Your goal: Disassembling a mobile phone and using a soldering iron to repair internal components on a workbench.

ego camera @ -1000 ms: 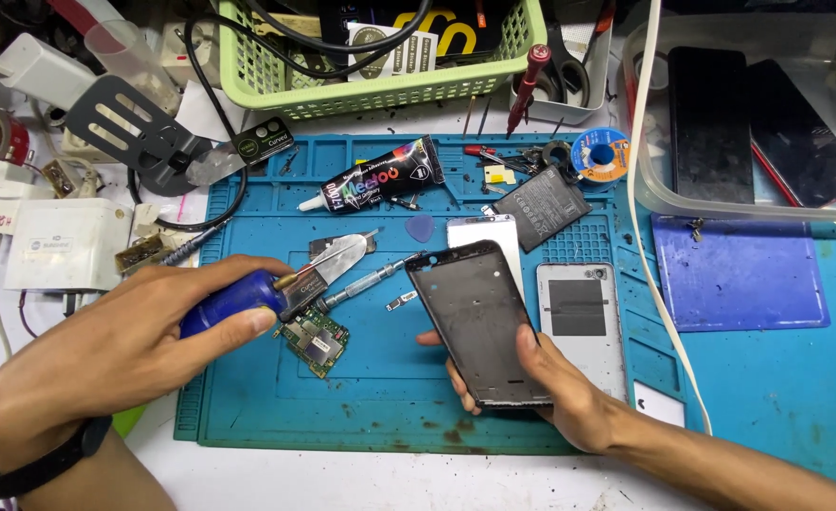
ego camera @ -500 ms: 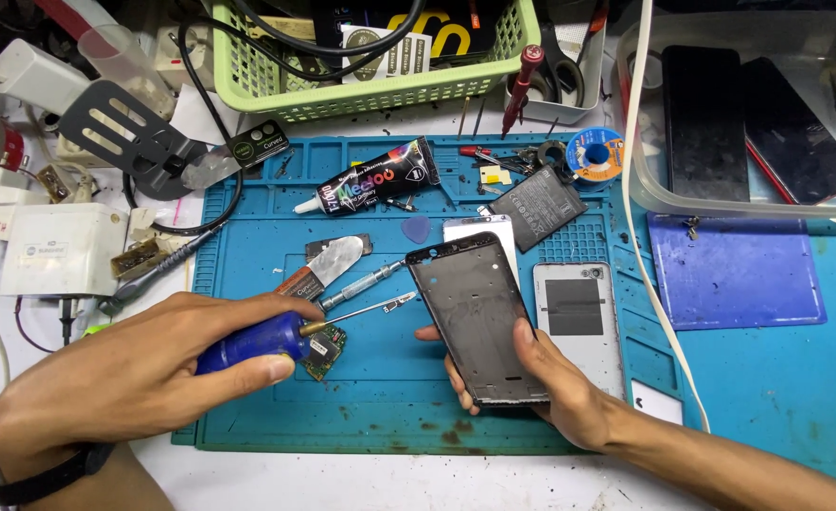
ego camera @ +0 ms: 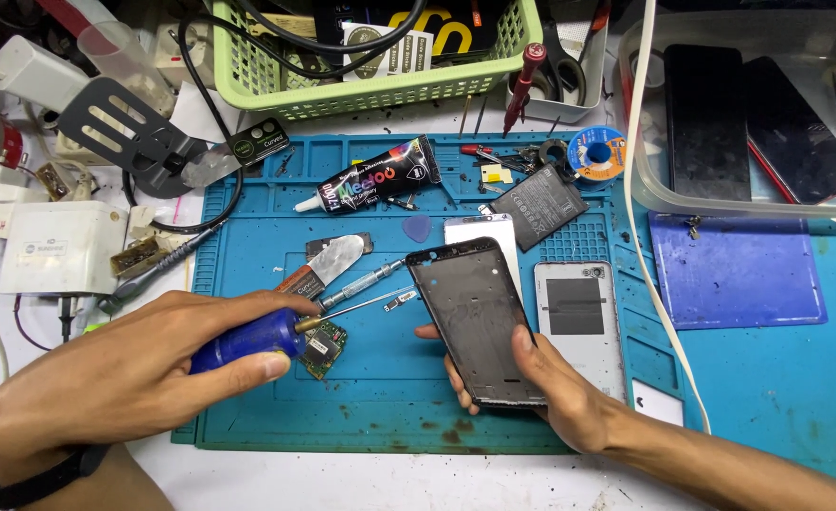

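basket [ego camera: 380,90] behind mat [ego camera: 247,397] | glue tube [ego camera: 370,186] on mat | battery [ego camera: 538,206] right of tube | tray [ego camera: 647,185] far right

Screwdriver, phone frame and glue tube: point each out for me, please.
screwdriver [ego camera: 247,341], head view, on its blue handle in the left hand's grip.
phone frame [ego camera: 475,317], head view, on the dark middle panel, above the right hand's thumb.
glue tube [ego camera: 375,180], head view, on the black body.

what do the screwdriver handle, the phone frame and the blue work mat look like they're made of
Screwdriver handle: glossy blue plastic, judging by its smooth sheen; its thin shaft looks like bare metal.
Phone frame: dark, matte, probably metal or hard plastic; the flat plate inside a thin rim leaves it open.
Work mat: matte blue, likely silicone or rubber, with moulded compartments and ridges.
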